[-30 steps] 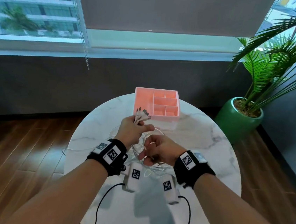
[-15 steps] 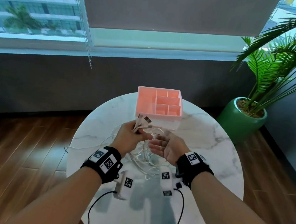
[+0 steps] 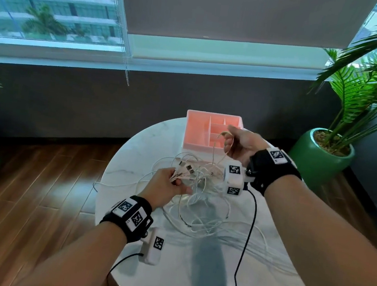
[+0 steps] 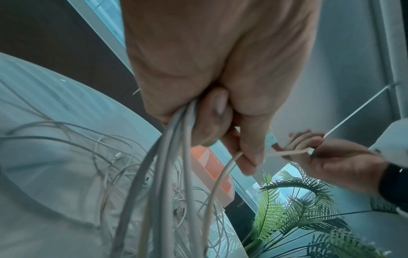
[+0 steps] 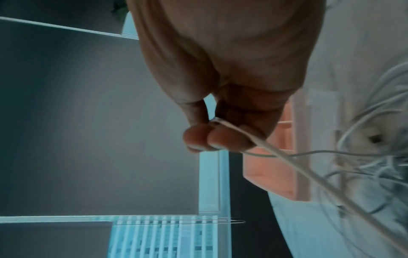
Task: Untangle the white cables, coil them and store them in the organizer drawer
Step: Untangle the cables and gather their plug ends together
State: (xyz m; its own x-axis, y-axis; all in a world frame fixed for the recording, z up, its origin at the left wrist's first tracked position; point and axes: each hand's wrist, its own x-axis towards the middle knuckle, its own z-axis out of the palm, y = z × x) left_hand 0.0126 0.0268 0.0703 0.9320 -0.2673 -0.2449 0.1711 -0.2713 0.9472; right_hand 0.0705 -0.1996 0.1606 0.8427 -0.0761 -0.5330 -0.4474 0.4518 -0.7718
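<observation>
A tangle of white cables point(image 3: 200, 200) lies on the round marble table point(image 3: 250, 277). My left hand point(image 3: 169, 185) grips a bundle of cable ends whose plugs point(image 3: 186, 168) stick out toward the far side; in the left wrist view the cables point(image 4: 167, 165) hang down from its curled fingers. My right hand point(image 3: 241, 143) is raised over the pink organizer drawer point(image 3: 198, 130) and pinches one cable end point(image 5: 217, 122) between thumb and fingertips. That cable point(image 3: 214, 155) runs down from it into the tangle.
The organizer sits at the table's far edge, with several open compartments. A potted palm in a green pot point(image 3: 316, 161) stands on the floor to the right. Black wrist-camera leads point(image 3: 246, 237) trail across the near tabletop. A dark wall and window lie beyond.
My right hand has pulled away from the left, up and to the right over the organizer, drawing one cable out of the tangle. The left hand has dropped slightly toward me with its bundle.
</observation>
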